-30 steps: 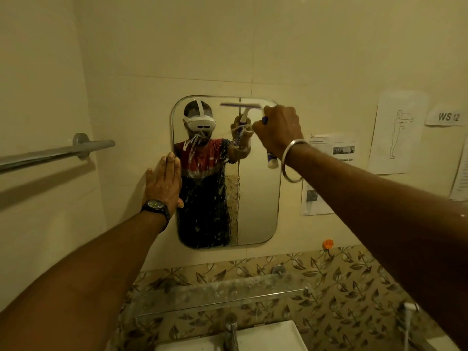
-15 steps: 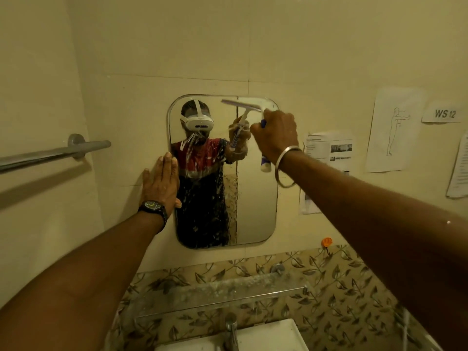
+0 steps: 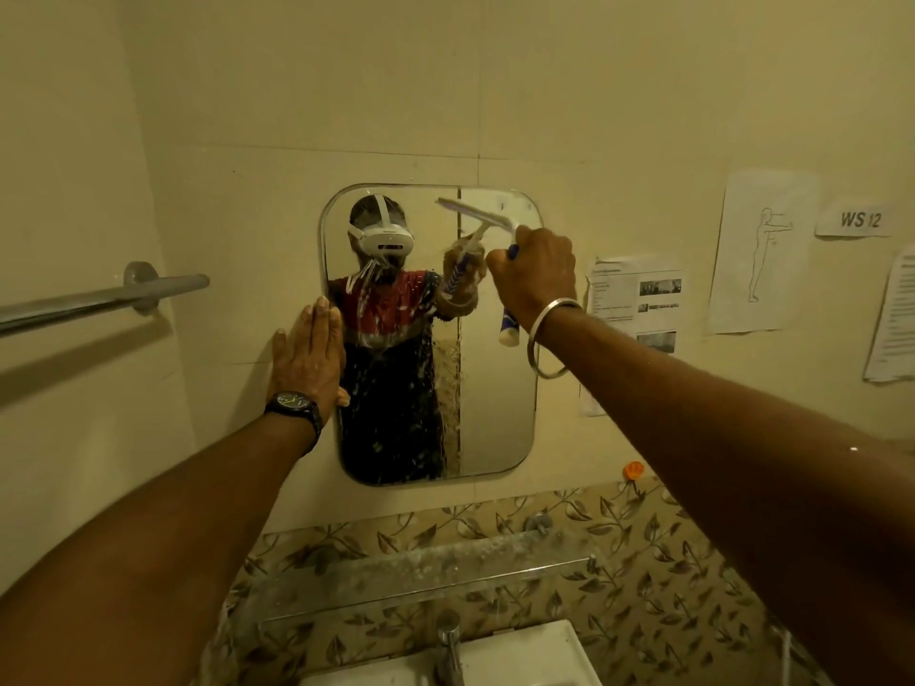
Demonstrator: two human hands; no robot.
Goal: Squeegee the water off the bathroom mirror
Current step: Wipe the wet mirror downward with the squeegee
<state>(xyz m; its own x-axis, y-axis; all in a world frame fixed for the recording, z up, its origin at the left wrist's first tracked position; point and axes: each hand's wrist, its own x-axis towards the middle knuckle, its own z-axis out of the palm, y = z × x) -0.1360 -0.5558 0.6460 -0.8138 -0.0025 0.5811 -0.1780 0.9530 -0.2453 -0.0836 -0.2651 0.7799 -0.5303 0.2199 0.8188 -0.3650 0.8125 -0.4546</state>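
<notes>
A small rounded mirror (image 3: 497, 388) hangs on the tiled wall. Its left and middle part is streaked with water drops, while the right strip looks clear. My right hand (image 3: 534, 274) grips the blue-and-white handle of a squeegee (image 3: 478, 215), whose white blade lies tilted against the glass near the top of the mirror, right of centre. My left hand (image 3: 309, 354) presses flat with straight fingers against the wall and the mirror's left edge.
A metal towel bar (image 3: 99, 297) juts from the left wall. Below the mirror are a glass shelf (image 3: 421, 571), a tap (image 3: 448, 646) and a white basin (image 3: 525, 656). Paper sheets (image 3: 757, 250) are stuck to the wall on the right.
The squeegee blade has tilted and slid a little down the glass from the top edge. My left hand has stayed in place.
</notes>
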